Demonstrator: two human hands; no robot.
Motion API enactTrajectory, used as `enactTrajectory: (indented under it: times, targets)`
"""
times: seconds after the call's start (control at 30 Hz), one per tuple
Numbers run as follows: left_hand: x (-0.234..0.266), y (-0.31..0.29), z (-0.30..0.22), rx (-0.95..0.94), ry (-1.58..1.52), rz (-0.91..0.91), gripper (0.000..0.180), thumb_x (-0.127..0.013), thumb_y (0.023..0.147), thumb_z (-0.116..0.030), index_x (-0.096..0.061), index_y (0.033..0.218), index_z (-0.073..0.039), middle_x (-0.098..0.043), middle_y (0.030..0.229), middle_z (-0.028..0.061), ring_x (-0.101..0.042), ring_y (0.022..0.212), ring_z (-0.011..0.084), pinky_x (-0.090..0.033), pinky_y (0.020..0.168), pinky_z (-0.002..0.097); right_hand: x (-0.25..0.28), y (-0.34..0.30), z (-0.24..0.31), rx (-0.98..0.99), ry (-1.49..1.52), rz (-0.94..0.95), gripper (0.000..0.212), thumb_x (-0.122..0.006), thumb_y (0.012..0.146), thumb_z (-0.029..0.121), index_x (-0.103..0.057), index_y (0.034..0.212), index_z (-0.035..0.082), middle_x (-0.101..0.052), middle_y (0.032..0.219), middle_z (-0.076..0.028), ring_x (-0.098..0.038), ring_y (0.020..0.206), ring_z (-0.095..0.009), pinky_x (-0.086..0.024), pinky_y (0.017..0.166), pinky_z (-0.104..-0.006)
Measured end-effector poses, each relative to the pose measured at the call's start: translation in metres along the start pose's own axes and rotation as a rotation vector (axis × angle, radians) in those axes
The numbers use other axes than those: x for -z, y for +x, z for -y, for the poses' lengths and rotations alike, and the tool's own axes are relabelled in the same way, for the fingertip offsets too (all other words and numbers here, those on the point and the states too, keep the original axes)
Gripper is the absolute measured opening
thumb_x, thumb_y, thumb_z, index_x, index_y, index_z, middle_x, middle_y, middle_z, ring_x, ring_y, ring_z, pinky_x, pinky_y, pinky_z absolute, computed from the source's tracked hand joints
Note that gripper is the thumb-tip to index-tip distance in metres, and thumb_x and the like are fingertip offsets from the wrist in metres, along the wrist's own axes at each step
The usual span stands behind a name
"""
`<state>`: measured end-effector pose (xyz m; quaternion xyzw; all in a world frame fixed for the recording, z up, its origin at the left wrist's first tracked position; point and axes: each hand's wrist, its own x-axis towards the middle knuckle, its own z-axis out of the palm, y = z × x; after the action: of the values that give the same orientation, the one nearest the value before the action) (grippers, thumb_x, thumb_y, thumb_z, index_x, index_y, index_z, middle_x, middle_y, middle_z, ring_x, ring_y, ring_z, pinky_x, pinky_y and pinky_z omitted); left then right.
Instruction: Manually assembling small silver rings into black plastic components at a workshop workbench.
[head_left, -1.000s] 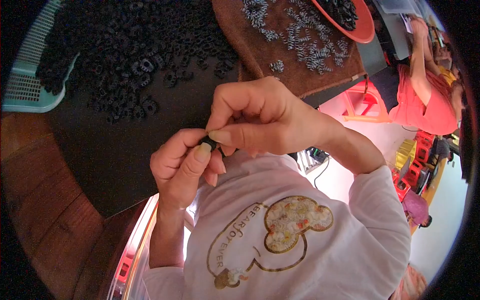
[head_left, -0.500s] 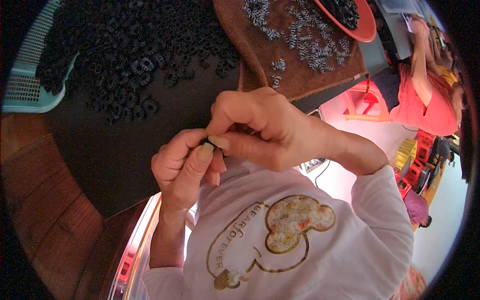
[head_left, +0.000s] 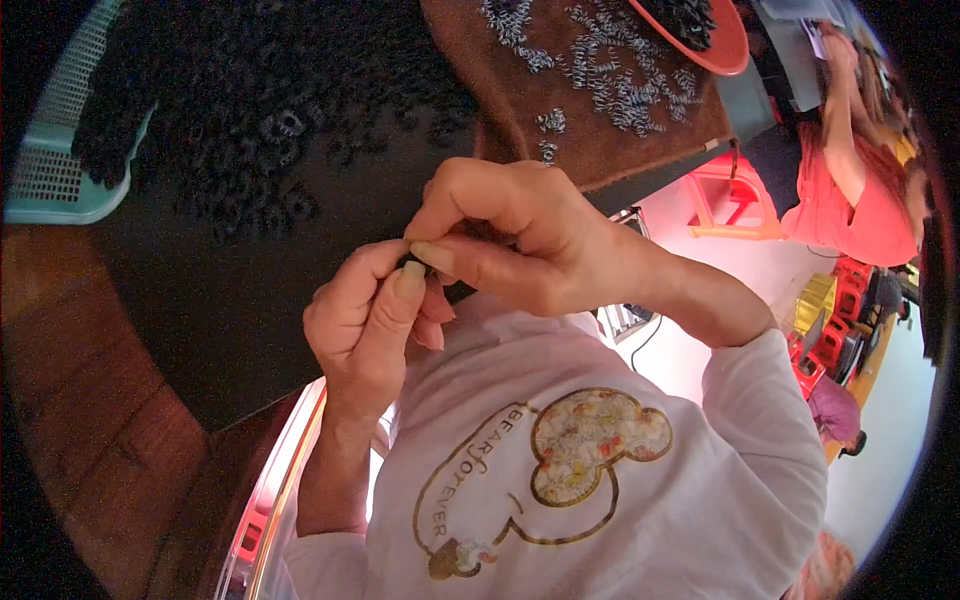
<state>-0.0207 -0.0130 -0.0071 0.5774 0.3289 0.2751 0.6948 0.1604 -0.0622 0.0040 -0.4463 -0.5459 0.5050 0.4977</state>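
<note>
My left hand (head_left: pixel 365 315) pinches a small black plastic part (head_left: pixel 418 264) between thumb and forefinger, its other fingers curled behind. From the right, my right hand (head_left: pixel 525 235) meets it, thumb and forefinger pressed together at the same part. Fingertips cover most of the piece, so its exact shape is hidden; whether a spring sits in it I cannot tell. Both hands are over the near edge of the dark table, in front of my white shirt. Beyond them lies a wide heap of small black plastic parts (head_left: pixel 285 125). Small metal coil springs (head_left: pixel 625 75) lie scattered on a brown cloth (head_left: pixel 530 100).
A teal plastic basket (head_left: pixel 75 212) stands at the far left beside the heap. At the far right, an orange-red bowl (head_left: pixel 735 45) holds dark pieces. A pink-red stool (head_left: pixel 745 228) and a person in a coral top (head_left: pixel 845 225) are off to the right.
Both hands have shifted slightly up and away from me, still pinching together at the black part. The heap and the springs look the same.
</note>
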Motion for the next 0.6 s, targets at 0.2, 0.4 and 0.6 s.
enactTrajectory:
  times: [0.2,0.4,0.6]
  targets:
    - [-0.0014,-0.0026,0.0026,0.008,-0.096,-0.021,0.019,-0.052,0.095,-0.013,-0.061,0.099,0.003,-0.061,0.068,0.0043,-0.051,0.05,0.0055,-0.041,0.047,0.0191,0.006,0.004,-0.0015,-0.036,-0.003,0.031,0.011,-0.057,0.092,0.008,-0.056,0.093,-0.002,-0.06,0.081,-0.004,-0.057,0.075,-0.007,-0.047,0.063,-0.0232]
    - [-0.0062,0.0012,0.0021,0.068,-0.111,-0.014,0.019,-0.051,0.096,-0.014,-0.06,0.099,0.002,-0.061,0.068,0.0038,-0.052,0.053,0.0054,-0.042,0.049,0.0187,0.0093,0.0031,-0.0026,-0.02,-0.1,0.038,0.012,-0.056,0.092,0.01,-0.056,0.09,-0.002,-0.062,0.074,-0.005,-0.059,0.069,-0.009,-0.047,0.061,-0.0242]
    - [-0.0092,0.0009,-0.0013,0.079,0.039,0.025,0.019,-0.052,0.095,-0.015,-0.059,0.099,0.002,-0.061,0.07,0.0047,-0.053,0.054,0.0057,-0.043,0.051,0.0191,0.0112,-0.0009,0.0039,0.012,-0.154,0.027,0.012,-0.055,0.092,0.008,-0.054,0.086,-0.002,-0.062,0.067,-0.007,-0.061,0.062,-0.013,-0.046,0.056,-0.0262]
